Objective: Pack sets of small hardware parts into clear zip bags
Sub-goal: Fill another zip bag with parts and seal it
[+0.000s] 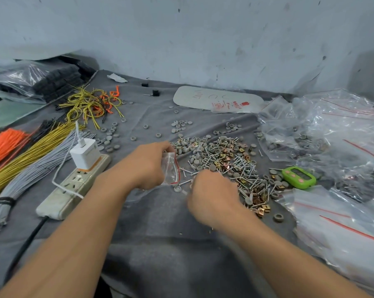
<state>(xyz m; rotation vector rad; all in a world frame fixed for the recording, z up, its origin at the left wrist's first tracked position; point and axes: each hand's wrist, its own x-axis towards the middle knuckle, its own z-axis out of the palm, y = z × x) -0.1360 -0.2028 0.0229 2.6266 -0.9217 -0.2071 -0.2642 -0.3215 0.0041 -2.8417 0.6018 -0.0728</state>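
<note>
— Well, what is pinched in the fingers of the left hand (147,166)?
— A small zip bag (171,168), held just left of the parts pile (227,160); its contents cannot be made out.
— And the right hand (211,194)?
— Blurred at the pile's edge; its grip cannot be told. Farther right, filled bags (332,134) are heaped.

Packing workshop (screws (235,166), wire bundles (37,168)).

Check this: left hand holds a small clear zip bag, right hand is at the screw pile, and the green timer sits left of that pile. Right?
One slip: the head view shows the green timer right of the screw pile, not left. The rest stands: the left hand holds the small clear zip bag and the right hand is at the pile.
</note>
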